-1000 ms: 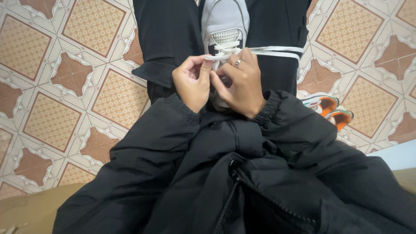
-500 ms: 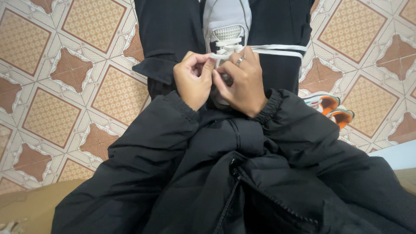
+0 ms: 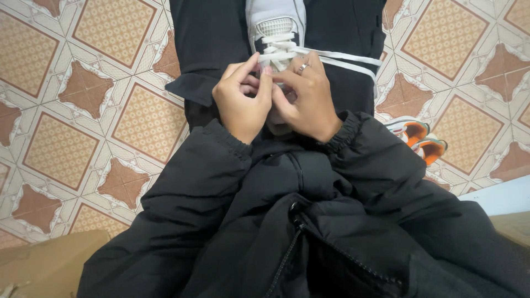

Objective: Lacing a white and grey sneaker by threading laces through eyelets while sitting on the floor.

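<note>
Since a moment ago the grey shoe (image 3: 275, 19) has slid a bit up and to the left in the view, so less of it shows. The two hands have come closer together, and the fingers now bunch up over the laces. Before, the left thumb and finger were stretched out along the lace; now they curl in more.

The left hand (image 3: 240, 100) is nearly closed, with its fingertips pinching the white lace (image 3: 276, 55) just below the mesh tongue. The right hand (image 3: 307, 99) is curled too, and its thumb and first finger pinch the same lace from the other side. It has a ring (image 3: 302, 68) on one finger. The two hands touch each other at the fingertips.

The shoe sits between the person's dark trouser legs (image 3: 212, 49), resting on the lap just above the black puffy jacket (image 3: 287, 221). Its long side runs straight away from the person, up the picture. I cannot tell which end is the toe, because the hands cover the near part and the far part is cut off. A loose end of lace (image 3: 348, 58) trails off to the right across the trouser leg.

On the patterned floor tiles (image 3: 83, 110) to the right lies an orange and white shoe (image 3: 419, 138).
</note>
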